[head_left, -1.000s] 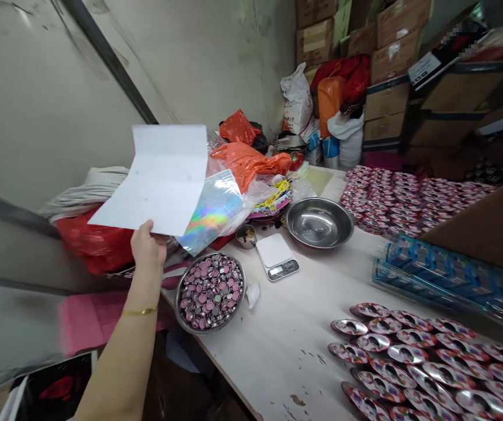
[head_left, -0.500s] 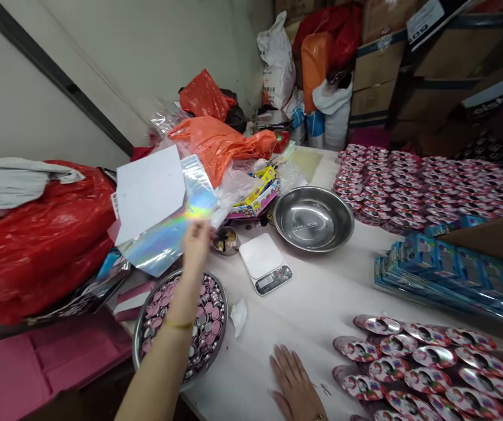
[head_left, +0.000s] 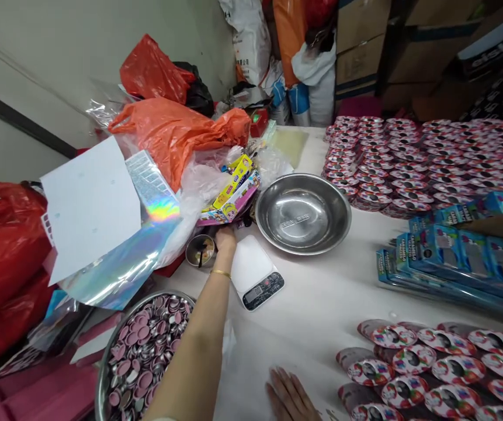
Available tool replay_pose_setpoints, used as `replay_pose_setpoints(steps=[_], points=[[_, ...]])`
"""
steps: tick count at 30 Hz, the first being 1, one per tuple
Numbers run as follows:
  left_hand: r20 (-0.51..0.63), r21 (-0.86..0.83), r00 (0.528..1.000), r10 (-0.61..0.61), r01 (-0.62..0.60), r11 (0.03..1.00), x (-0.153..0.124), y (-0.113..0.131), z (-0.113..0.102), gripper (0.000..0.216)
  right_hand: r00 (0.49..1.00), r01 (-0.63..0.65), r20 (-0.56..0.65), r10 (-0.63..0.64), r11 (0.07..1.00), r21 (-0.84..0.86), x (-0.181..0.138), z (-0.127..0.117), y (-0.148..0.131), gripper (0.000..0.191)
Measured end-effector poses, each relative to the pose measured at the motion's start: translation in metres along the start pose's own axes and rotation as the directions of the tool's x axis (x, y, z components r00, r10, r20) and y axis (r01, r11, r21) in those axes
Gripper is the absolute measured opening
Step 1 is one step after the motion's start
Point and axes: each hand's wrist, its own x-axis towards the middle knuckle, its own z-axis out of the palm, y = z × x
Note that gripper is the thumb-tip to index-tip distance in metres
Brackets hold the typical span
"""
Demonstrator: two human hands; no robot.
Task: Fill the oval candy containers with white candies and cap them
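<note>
My left hand (head_left: 226, 241) reaches forward past a gold bracelet, to the far left corner of a small white kitchen scale (head_left: 255, 272), under a stack of colourful card packs (head_left: 231, 193). Its fingers are tucked out of sight. A small metal cup (head_left: 200, 250) sits just left of that hand. My right hand (head_left: 288, 394) lies flat and open on the white table (head_left: 321, 304) near the front edge. The white sheet (head_left: 91, 204) and holographic sheet (head_left: 132, 257) rest on the pile at the left, free of my hands.
An empty steel bowl (head_left: 302, 211) stands behind the scale. A steel tray of pink round discs (head_left: 141, 351) is at front left. Rows of pink round badges (head_left: 426, 158) cover the far right and the near right (head_left: 430, 368). Blue packs (head_left: 457, 257), red and orange bags (head_left: 176, 131), cartons behind.
My left hand let go of the white and holographic sheets, which now lie on the pile, and moved right and forward to the scale. My right hand came to rest on the table. The view tilted down.
</note>
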Motion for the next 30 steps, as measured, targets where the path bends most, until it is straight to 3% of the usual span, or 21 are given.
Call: replay_pose_setpoints(steps=[2,5,7,9,11,13,16,19,22,25,28,30], points=[[0.006,-0.096,1.000,0.023,-0.023,0.995,-0.015,0.002,-0.006,0.013,1.000,0.009,0.004,-0.009,1.000,0.001,0.003,-0.006,0.002,0.038],[0.064,-0.300,0.997,0.053,-0.031,0.953,-0.053,0.007,-0.017,0.025,0.999,0.014,0.046,-0.015,1.000,0.016,0.011,-0.019,0.006,0.050],[0.203,-0.581,0.977,0.060,0.071,0.810,-0.082,0.012,-0.024,0.030,0.995,-0.021,0.101,0.015,0.998,0.052,0.017,-0.028,0.006,0.055],[0.361,-0.788,0.928,0.088,0.253,0.561,-0.110,0.017,-0.029,0.030,0.987,-0.072,0.149,0.057,0.993,0.095,0.021,-0.037,0.005,0.058],[0.462,-0.831,0.881,0.101,0.390,0.397,-0.133,0.022,-0.032,0.029,0.980,-0.108,0.182,0.083,0.985,0.132,0.024,-0.045,0.003,0.062],[0.508,-0.824,0.856,0.089,0.454,0.340,-0.151,0.026,-0.034,0.027,0.973,-0.129,0.208,0.095,0.979,0.158,0.025,-0.049,0.001,0.064],[0.555,-0.792,0.831,0.042,0.512,0.332,-0.167,0.024,-0.034,0.026,0.963,-0.165,0.241,0.121,0.971,0.173,0.024,-0.053,-0.002,0.063],[0.567,-0.735,0.815,-0.121,0.566,0.373,-0.162,0.019,-0.032,0.020,0.964,-0.174,0.233,0.129,0.967,0.186,0.022,-0.054,-0.003,0.060],[0.473,-0.754,0.843,-0.256,0.538,0.377,-0.138,0.020,-0.026,0.008,0.968,-0.159,0.219,0.119,0.972,0.176,0.021,-0.053,-0.003,0.059],[0.374,-0.804,0.884,-0.279,0.459,0.377,-0.123,0.025,-0.022,0.007,0.966,-0.147,0.237,0.105,0.975,0.168,0.019,-0.051,-0.004,0.058],[0.357,-0.797,0.889,-0.286,0.450,0.403,-0.146,0.014,-0.031,0.015,0.961,-0.151,0.256,0.104,0.974,0.171,0.016,-0.050,-0.006,0.056],[0.308,-0.752,0.919,-0.247,0.394,0.530,-0.182,-0.007,-0.051,0.022,0.957,-0.155,0.269,0.105,0.972,0.174,0.015,-0.050,-0.007,0.056]])
